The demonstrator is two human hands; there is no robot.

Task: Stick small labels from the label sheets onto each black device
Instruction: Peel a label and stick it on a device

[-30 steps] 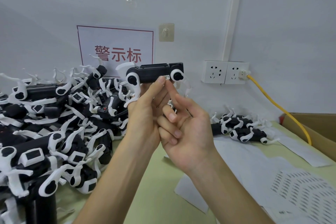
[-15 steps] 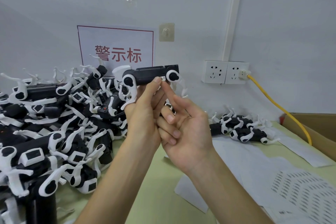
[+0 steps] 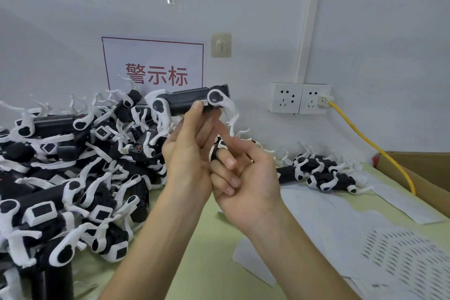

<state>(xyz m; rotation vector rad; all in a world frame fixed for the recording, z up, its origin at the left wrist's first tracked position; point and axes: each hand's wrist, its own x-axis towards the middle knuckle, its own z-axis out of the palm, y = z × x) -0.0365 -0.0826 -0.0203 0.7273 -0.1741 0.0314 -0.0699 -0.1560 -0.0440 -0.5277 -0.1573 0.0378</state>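
While in left hand [image 3: 187, 153] under "警示标" sign [image 3: 153, 61], black device [image 3: 187, 102], right hand's [image 3: 248, 185] straight forefinger [image 3: 222, 128] at label [image 3: 204, 103].

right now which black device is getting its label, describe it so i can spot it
Find the red-framed sign on the wall. Just below its right corner, the left hand holds one black device up in the air, with a small label by the thumb. Every other device lies in piles on the table.
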